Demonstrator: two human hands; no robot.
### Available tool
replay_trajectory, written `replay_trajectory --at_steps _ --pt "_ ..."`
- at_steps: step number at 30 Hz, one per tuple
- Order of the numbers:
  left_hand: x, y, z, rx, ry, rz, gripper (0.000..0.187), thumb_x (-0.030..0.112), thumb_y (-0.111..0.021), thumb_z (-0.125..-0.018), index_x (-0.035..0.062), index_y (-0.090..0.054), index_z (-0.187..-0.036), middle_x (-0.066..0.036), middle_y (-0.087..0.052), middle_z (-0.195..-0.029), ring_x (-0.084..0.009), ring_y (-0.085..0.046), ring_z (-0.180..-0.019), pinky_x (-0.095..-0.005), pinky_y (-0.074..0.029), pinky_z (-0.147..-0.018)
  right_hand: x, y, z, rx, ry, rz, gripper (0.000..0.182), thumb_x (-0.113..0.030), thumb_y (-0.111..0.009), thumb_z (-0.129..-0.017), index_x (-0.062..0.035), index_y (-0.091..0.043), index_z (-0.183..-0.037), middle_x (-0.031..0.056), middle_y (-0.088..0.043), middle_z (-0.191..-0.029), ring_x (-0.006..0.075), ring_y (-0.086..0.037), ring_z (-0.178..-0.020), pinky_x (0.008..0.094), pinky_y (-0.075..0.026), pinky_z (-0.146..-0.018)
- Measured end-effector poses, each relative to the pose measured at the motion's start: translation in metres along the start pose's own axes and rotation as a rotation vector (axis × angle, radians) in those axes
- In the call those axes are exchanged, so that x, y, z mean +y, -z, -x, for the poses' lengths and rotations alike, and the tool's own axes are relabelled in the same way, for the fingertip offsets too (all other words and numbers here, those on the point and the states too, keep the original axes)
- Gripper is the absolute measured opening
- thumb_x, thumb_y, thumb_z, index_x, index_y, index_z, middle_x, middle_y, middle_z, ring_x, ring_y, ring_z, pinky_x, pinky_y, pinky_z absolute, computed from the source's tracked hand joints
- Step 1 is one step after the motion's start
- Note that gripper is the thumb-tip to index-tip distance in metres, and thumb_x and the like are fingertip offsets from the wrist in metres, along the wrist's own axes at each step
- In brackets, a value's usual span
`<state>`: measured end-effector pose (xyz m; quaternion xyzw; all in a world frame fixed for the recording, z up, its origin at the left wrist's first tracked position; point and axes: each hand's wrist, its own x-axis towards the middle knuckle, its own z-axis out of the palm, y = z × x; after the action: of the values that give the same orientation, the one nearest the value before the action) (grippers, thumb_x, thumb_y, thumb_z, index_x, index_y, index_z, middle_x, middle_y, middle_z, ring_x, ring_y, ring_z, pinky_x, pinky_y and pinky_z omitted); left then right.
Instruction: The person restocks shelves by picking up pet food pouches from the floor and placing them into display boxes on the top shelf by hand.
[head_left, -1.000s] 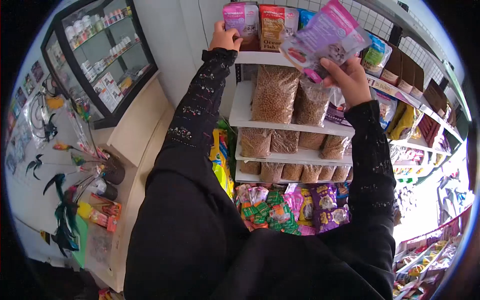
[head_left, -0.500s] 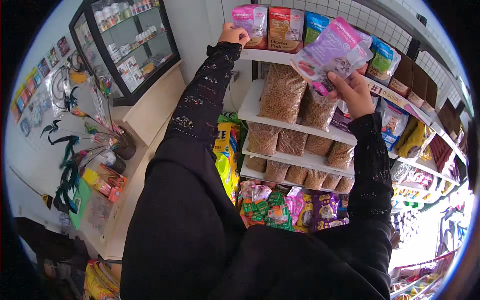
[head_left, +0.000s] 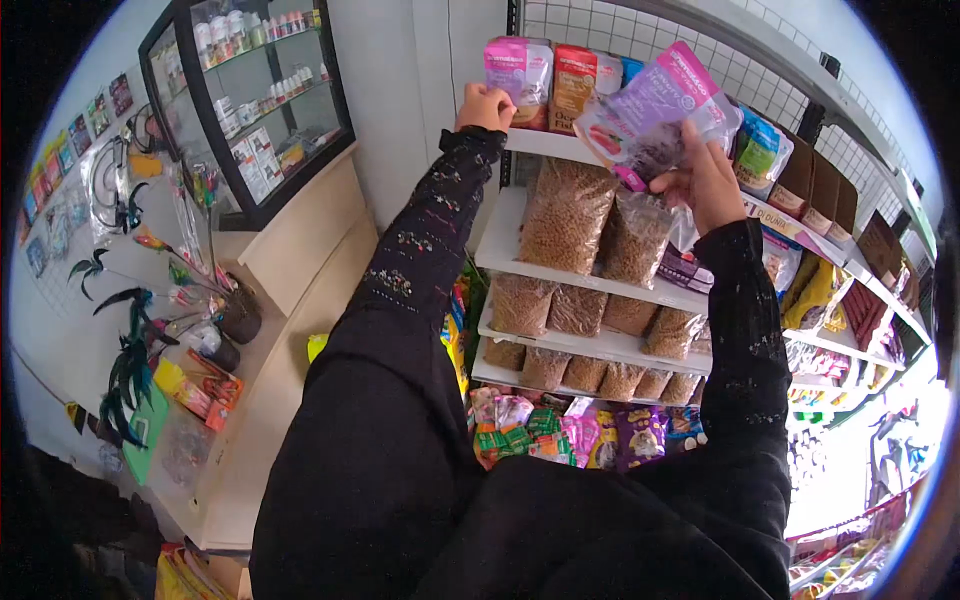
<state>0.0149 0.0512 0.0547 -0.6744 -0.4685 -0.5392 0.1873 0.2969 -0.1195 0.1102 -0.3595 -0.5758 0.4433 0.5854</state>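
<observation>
My right hand grips a purple and pink cat food pouch by its lower right part. The pouch is tilted and held up in front of the top shelf, hiding some packs behind it. My left hand is closed at the left edge of another pink-purple pouch, which stands upright at the shelf's left end. Its fingers are bent against the pouch's lower left side. Right beside it stands a red-brown Ocean Fish pouch, and a blue pouch is partly covered.
Lower shelves bear clear bags of brown kibble. Small colourful packets lie below them. At left are a glass cabinet and a counter with feather toys. Blue-green pouches and brown boxes stand at right.
The view has shifted slightly, so the shelf sits lower in the picture. My right hand has turned a little, its fingers now more extended over the pouch. My left hand stays at the left pouch.
</observation>
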Motion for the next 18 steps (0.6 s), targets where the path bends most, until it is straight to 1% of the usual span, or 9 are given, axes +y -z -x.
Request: replay_trajectory --at_steps 4,5,7,8,11,12,15,17,18 --pt "-0.006 0.005 -0.003 -0.029 -0.009 0.079 0.012 0.019 -0.065 -0.067 0.0132 -0.060 -0.077 -0.014 -0.048 -0.091 -0.0298 -0.051 -0.083 -0.0376 -0.044 -0.073 -0.006 -0.035 -0.030 -0.005 0.163 0.127 0.034 -0.034 -0.052 -0.085 -0.0054 -0.050 -0.104 0.0019 -0.055 -0.080 0.0108 -0.057 -0.054 0.0207 -0.038 -0.042" --pt "-0.010 0.012 -0.006 -0.090 -0.097 0.115 0.015 0.020 -0.064 -0.069 0.0124 -0.060 -0.081 -0.012 -0.050 -0.092 -0.0290 -0.050 -0.087 -0.0363 -0.043 -0.076 -0.011 -0.043 -0.038 0.005 0.173 0.134 0.034 -0.034 -0.052 -0.085 -0.0054 -0.050 -0.104 0.0019 -0.055 -0.080 0.0108 -0.057 -0.054 0.0207 -0.038 -0.042" --pt "-0.022 0.028 -0.010 -0.217 -0.269 0.176 0.023 0.021 -0.063 -0.071 0.0106 -0.058 -0.090 -0.010 -0.055 -0.093 -0.0272 -0.048 -0.096 -0.0338 -0.041 -0.081 -0.020 -0.061 -0.054 -0.008 0.331 0.222 0.034 -0.036 -0.053 -0.084 -0.0051 -0.053 -0.099 0.0018 -0.055 -0.078 0.0107 -0.057 -0.054 0.0207 -0.039 -0.042" --pt "-0.027 0.036 -0.013 -0.216 -0.277 0.178 0.023 0.021 -0.063 -0.071 0.0106 -0.058 -0.090 -0.010 -0.055 -0.093 -0.0272 -0.048 -0.096 -0.0338 -0.041 -0.081 -0.025 -0.069 -0.062 -0.013 0.410 0.262 0.034 -0.037 -0.054 -0.084 -0.0050 -0.054 -0.096 0.0017 -0.055 -0.078 0.0106 -0.057 -0.054 0.0207 -0.039 -0.042" --pt "-0.029 0.057 -0.029 -0.191 -0.263 0.386 0.035 0.026 -0.062 -0.075 0.0092 -0.052 -0.104 -0.009 -0.053 -0.105 -0.0254 -0.047 -0.105 -0.0350 -0.038 -0.089 -0.039 -0.080 -0.085 0.001 0.450 0.432 0.035 -0.033 -0.053 -0.084 -0.0024 -0.052 -0.101 0.0062 -0.058 -0.083 0.0149 -0.060 -0.058 0.0221 -0.044 -0.044" --pt "-0.023 0.068 -0.040 -0.197 -0.271 0.395 0.035 0.026 -0.062 -0.075 0.0092 -0.052 -0.104 -0.009 -0.053 -0.105 -0.0254 -0.047 -0.105 -0.0350 -0.038 -0.089 -0.044 -0.081 -0.091 0.002 0.461 0.519 0.035 -0.032 -0.052 -0.085 -0.0011 -0.051 -0.103 0.0085 -0.060 -0.085 0.0170 -0.062 -0.060 0.0228 -0.046 -0.044" --pt "-0.011 0.090 -0.071 -0.274 -0.179 0.510 0.044 0.031 -0.060 -0.078 0.0087 -0.045 -0.113 -0.010 -0.048 -0.116 -0.0246 -0.044 -0.112 -0.0372 -0.036 -0.092 -0.056 -0.091 -0.104 0.055 0.531 0.595 0.032 -0.032 -0.052 -0.085 -0.0039 -0.054 -0.101 0.0062 -0.060 -0.085 0.0132 -0.060 -0.061 0.0215 -0.045 -0.047" --pt "-0.012 0.084 -0.092 -0.185 -0.319 0.411 0.047 0.033 -0.058 -0.079 0.0076 -0.043 -0.116 -0.011 -0.047 -0.118 -0.0250 -0.043 -0.113 -0.0384 -0.037 -0.091 -0.064 -0.100 -0.100 0.077 0.564 0.639 0.030 -0.032 -0.052 -0.086 -0.0053 -0.055 -0.100 0.0050 -0.060 -0.086 0.0113 -0.060 -0.061 0.0209 -0.045 -0.049" --pt "-0.011 0.079 -0.096 -0.183 -0.318 0.416 0.047 0.033 -0.058 -0.079 0.0076 -0.043 -0.116 -0.011 -0.047 -0.118 -0.0250 -0.043 -0.113 -0.0384 -0.037 -0.091 -0.071 -0.106 -0.098 0.020 0.504 0.596 0.035 -0.035 -0.054 -0.082 -0.0072 -0.056 -0.102 0.0084 -0.061 -0.087 0.0164 -0.060 -0.067 0.0277 -0.046 -0.057"
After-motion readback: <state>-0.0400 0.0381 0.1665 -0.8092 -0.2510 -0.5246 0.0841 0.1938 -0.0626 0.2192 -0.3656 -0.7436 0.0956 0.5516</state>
